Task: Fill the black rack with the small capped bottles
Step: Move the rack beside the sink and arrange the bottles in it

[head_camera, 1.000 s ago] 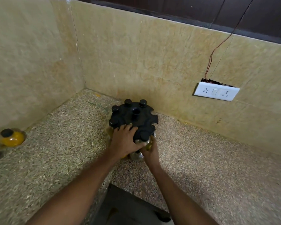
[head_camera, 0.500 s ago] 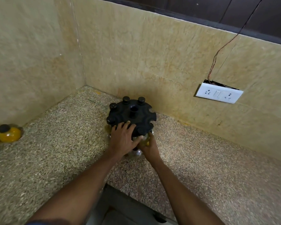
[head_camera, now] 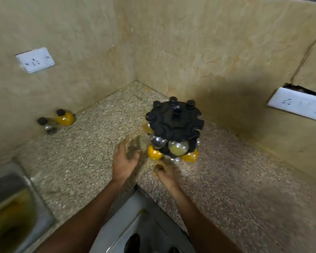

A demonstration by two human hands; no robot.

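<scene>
The black rack (head_camera: pixel 173 123) stands on the speckled counter (head_camera: pixel 91 147) near the wall corner. Several small bottles with black caps (head_camera: pixel 172 100) sit in the slots at its back and left, and round orange, yellowish and dark bottles (head_camera: pixel 178 147) hang below its top disc. My left hand (head_camera: pixel 125 159) hovers open just left of the rack's base, blurred and touching nothing. In front of the base is my right hand (head_camera: pixel 165 172), its fingers loosely curled with nothing visible in them. By the left wall lie an orange bottle (head_camera: pixel 65 118) and two clear ones (head_camera: pixel 44 123).
A steel sink (head_camera: pixel 7 207) lies at the lower left. White sockets are on the left wall (head_camera: pixel 35 60) and the right wall (head_camera: pixel 297 105). The counter's front edge cuts inward between my forearms. Walls close in behind and left of the rack.
Both hands have let go of the rack and its front bottle and pulled back toward me. The view has swung left, bringing the loose bottles and the sink into sight.
</scene>
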